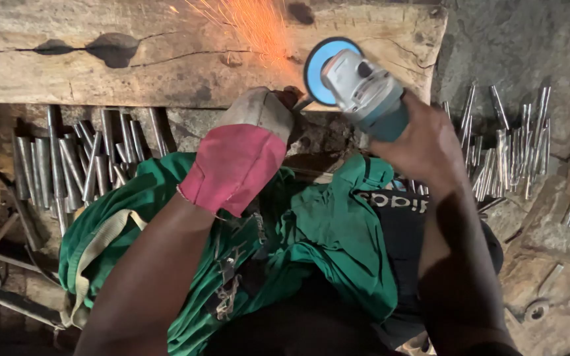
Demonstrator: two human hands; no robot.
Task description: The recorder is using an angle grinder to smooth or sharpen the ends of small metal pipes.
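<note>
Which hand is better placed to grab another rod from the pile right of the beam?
Right, probably. The right hand holds the angle grinder beside that rod pile; the gloved left hand is pinning the workpiece at the wooden beam.

Left hand (242, 155) pink-grey glove; right hand (423, 142) bare; arms sleeveless.

Colours, head view.
Left hand (242, 155): pink-and-tan glove. Angle grinder (361, 89): pale grey body, teal grip, blue disc guard. Sparks (252, 23) orange. Cloth (324, 237) green. Metal rods (80, 165) silver-grey.

one angle grinder (363, 89), one wooden beam (133, 56), one pink-and-grey glove (242, 155), two piles of metal rods (80, 161), too many to count
</note>
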